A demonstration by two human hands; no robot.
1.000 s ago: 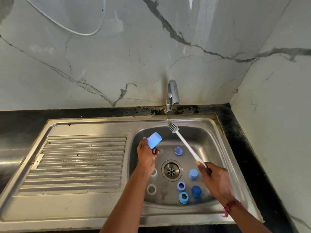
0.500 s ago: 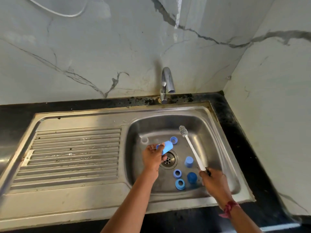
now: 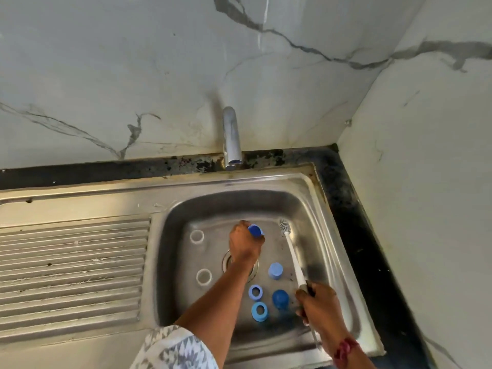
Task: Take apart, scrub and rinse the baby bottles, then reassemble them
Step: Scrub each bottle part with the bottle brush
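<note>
Inside the steel sink basin (image 3: 319, 222), my left hand (image 3: 243, 245) grips a blue bottle cap (image 3: 255, 230) low over the basin floor, beyond the drain. My right hand (image 3: 318, 304) holds the white bottle brush (image 3: 291, 255) by its handle; the bristle head points toward the back of the basin. On the basin floor lie a light blue cap (image 3: 275, 270), a dark blue cap (image 3: 280, 298), two blue screw rings (image 3: 256, 292) (image 3: 259, 310) and two clear bottle parts seen as pale rings (image 3: 197, 236) (image 3: 204, 276).
A chrome tap (image 3: 231, 139) stands at the back over the basin; no water runs. The ribbed draining board (image 3: 74, 265) fills the left side. A black counter edge (image 3: 354, 217) and marble walls close the right and back.
The view has moved closer over the sink. My left hand has carried the blue cap down and toward the back of the basin. My right hand still holds the brush.
</note>
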